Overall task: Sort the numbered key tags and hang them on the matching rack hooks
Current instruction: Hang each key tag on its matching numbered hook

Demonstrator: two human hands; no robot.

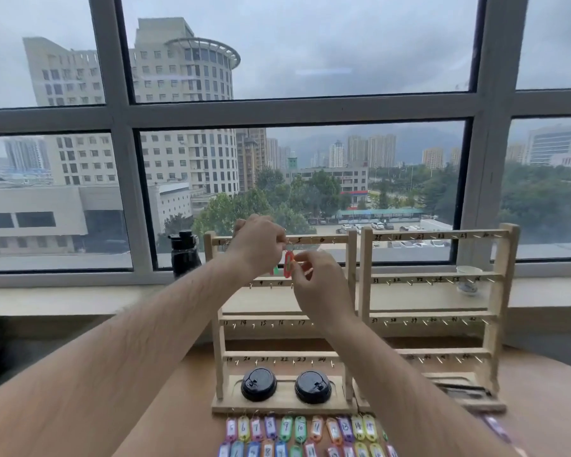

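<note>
— Racks, count?
— Two, wooden: left rack (219, 328) and right rack (365, 291), side by side on the counter (548, 390). Each has four numbered hook rails.
— Tags?
— One red key tag (288, 264), upright at the left rack's top rail, near the 5 mark. The right hand (317, 278) pinches its edge; the left hand (257, 245) has its fingers curled at the tag's ring. One green tag (276, 270), mostly hidden behind the left hand. Loose key tags (300, 430) lie before the left rack in two rows: eleven in the far row, the near row cut off by the frame edge.
— Other items?
— Two black lids (258, 384) in the left rack's base tray. One black bottle (184, 252) and one white cup (468, 280) on the window sill (80, 300). The forearms cover parts of the left rack's rails.
</note>
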